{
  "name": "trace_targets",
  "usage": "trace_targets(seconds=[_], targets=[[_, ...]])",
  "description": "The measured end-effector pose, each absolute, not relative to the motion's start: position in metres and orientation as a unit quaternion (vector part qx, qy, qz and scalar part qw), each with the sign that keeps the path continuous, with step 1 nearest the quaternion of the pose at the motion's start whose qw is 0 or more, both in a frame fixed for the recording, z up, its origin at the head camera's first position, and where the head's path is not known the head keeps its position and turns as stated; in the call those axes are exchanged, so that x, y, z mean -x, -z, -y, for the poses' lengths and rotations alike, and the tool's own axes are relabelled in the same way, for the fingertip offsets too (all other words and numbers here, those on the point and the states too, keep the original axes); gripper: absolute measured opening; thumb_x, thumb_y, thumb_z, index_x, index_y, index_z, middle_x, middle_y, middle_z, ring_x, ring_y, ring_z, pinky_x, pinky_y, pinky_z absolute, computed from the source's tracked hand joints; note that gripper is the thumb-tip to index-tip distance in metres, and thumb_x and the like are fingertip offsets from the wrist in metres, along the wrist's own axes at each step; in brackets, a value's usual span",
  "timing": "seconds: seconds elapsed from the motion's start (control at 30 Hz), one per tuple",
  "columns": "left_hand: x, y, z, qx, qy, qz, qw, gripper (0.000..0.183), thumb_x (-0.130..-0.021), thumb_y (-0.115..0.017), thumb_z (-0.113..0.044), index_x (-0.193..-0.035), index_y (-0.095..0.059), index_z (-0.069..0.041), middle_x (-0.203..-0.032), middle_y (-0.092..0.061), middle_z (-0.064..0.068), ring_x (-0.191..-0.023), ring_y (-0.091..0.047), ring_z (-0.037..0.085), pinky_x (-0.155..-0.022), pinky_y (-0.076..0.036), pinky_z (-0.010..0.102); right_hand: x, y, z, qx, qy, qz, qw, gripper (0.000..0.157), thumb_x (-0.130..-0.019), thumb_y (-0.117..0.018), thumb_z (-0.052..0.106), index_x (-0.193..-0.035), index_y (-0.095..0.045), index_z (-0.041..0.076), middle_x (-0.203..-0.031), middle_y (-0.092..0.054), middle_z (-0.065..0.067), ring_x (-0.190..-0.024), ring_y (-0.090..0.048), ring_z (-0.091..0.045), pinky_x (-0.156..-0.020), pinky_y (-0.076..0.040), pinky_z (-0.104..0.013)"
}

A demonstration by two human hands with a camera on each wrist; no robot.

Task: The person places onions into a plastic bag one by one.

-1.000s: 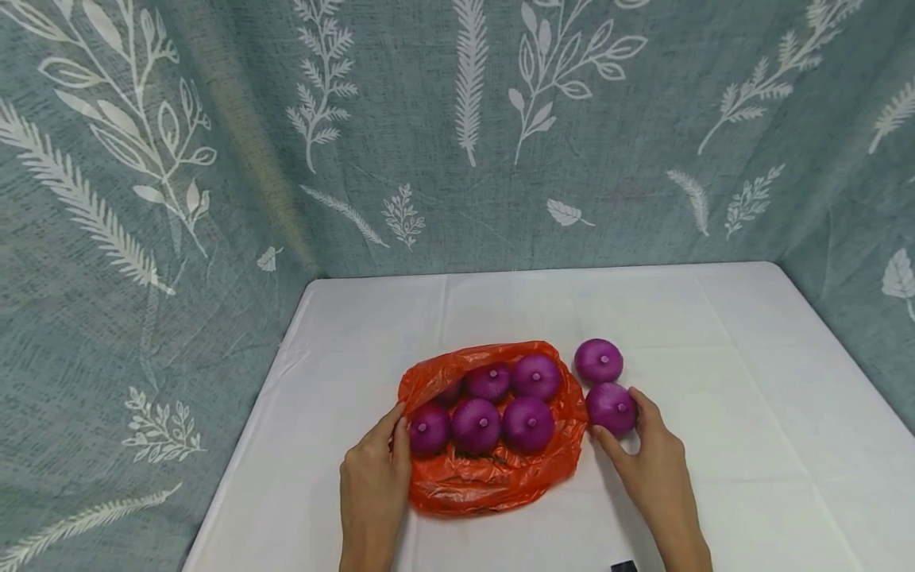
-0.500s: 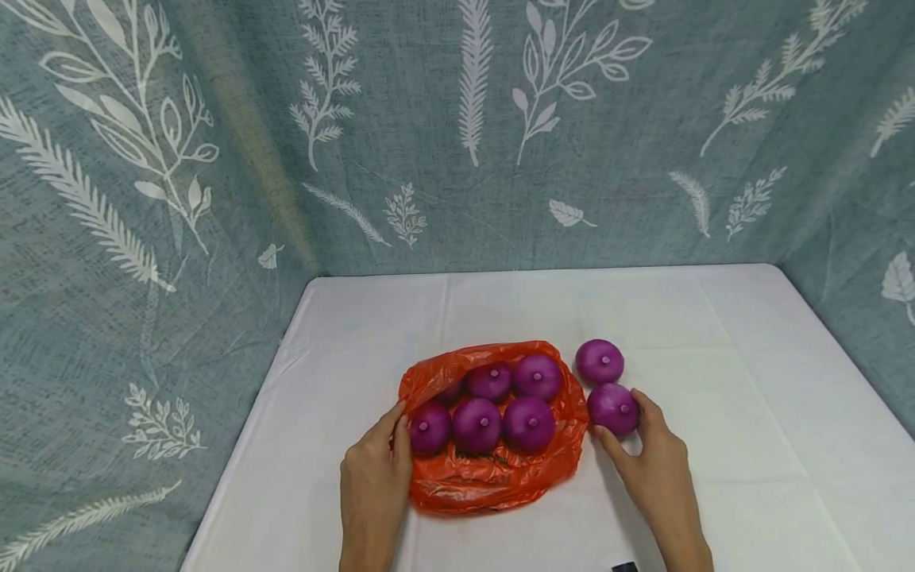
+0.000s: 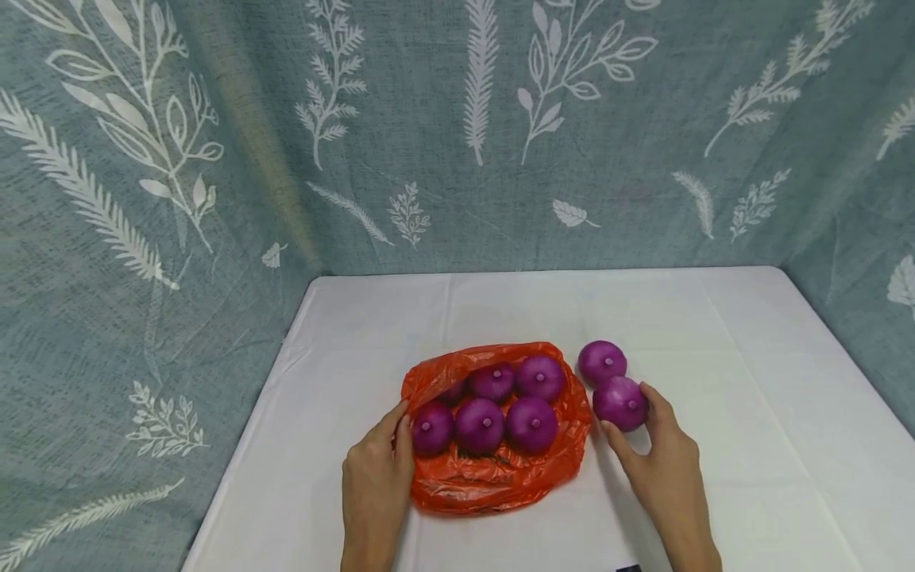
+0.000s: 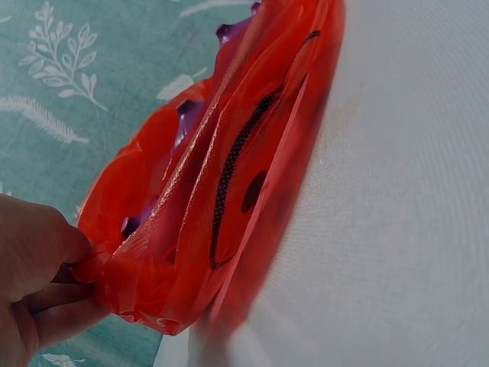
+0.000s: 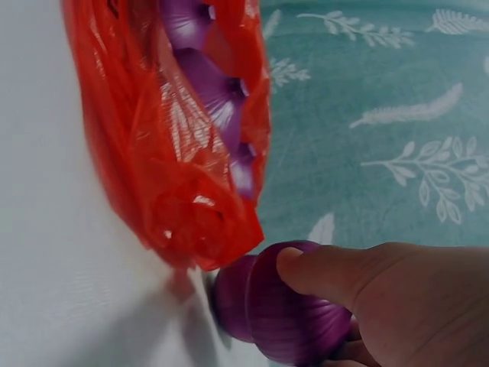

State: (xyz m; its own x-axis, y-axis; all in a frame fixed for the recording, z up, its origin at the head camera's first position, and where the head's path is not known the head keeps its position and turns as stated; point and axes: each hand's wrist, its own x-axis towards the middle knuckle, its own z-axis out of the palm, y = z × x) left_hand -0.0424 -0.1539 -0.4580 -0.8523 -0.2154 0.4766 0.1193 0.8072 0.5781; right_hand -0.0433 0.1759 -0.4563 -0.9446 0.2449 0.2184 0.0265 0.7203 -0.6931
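A red plastic bag point(image 3: 493, 492) lies opened out in the middle of the table in the head view, with several purple onions point(image 3: 479, 426) inside. My left hand point(image 3: 375, 485) pinches the bag's left rim between thumb and fingers; the left wrist view shows this hand point(image 4: 42, 283) at the bag's edge. To the right of the bag, my right hand point(image 3: 661, 461) grips a purple onion point(image 3: 620, 403) between thumb and fingers. In the right wrist view this onion point(image 5: 298, 306) appears raised a little off the table. Another loose onion point(image 3: 602, 361) stands just behind it.
A white cloth point(image 3: 772, 429) covers the table. Grey-green curtains with white leaf prints point(image 3: 443, 214) hang behind it and along both sides. The tip of a small black object point(image 3: 629, 568) shows at the bottom edge, near my right forearm.
My right hand has moved slightly up and to the right with its onion, away from the bag. The left hand keeps its hold on the rim.
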Motion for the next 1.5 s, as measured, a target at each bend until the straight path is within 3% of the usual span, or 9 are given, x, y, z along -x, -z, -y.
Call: trace_targets(seconds=[0.57, 0.8, 1.27, 1.5], targets=[[0.041, 0.458, 0.152, -0.024, 0.302, 0.912, 0.278, 0.029, -0.098, -0.076, -0.007, -0.126, -0.076, 0.001, -0.117, -0.077, 0.022, -0.102, -0.077, 0.038, -0.079, -0.064, 0.049, 0.037, 0.447, -0.169, 0.033, -0.383, 0.905, 0.183, 0.084, -0.085, -0.092, 0.018, -0.154, -0.047, 0.007, -0.149, -0.06, -0.023, -0.13, -0.063, -0.042, -0.101, -0.051, -0.051], [0.041, 0.457, 0.151, -0.026, 0.3, 0.915, 0.27, 0.029, -0.098, -0.076, -0.008, -0.126, -0.076, 0.001, -0.118, -0.076, 0.022, -0.103, -0.076, 0.037, -0.08, -0.063, 0.048, 0.034, 0.446, -0.165, -0.003, -0.391, 0.9, 0.193, 0.083, -0.084, -0.093, 0.017, -0.155, -0.05, 0.011, -0.146, -0.062, -0.022, -0.13, -0.064, -0.041, -0.099, -0.053, -0.053], [0.04, 0.457, 0.15, -0.02, 0.297, 0.911, 0.285, 0.028, -0.097, -0.076, -0.005, -0.125, -0.076, 0.001, -0.115, -0.077, 0.021, -0.101, -0.077, 0.037, -0.079, -0.064, 0.05, 0.031, 0.445, -0.137, -0.082, -0.411, 0.895, 0.152, 0.088, -0.087, -0.091, 0.022, -0.16, -0.043, 0.027, -0.154, -0.059, -0.002, -0.136, -0.062, -0.027, -0.105, -0.053, -0.047], [0.041, 0.457, 0.148, -0.019, 0.3, 0.911, 0.281, 0.029, -0.097, -0.077, -0.006, -0.126, -0.076, 0.001, -0.117, -0.077, 0.021, -0.104, -0.077, 0.036, -0.081, -0.064, 0.048, 0.029, 0.442, -0.115, -0.115, -0.409, 0.897, 0.127, 0.09, -0.083, -0.094, 0.022, -0.159, -0.045, 0.027, -0.144, -0.067, -0.007, -0.13, -0.067, -0.026, -0.102, -0.056, -0.046]])
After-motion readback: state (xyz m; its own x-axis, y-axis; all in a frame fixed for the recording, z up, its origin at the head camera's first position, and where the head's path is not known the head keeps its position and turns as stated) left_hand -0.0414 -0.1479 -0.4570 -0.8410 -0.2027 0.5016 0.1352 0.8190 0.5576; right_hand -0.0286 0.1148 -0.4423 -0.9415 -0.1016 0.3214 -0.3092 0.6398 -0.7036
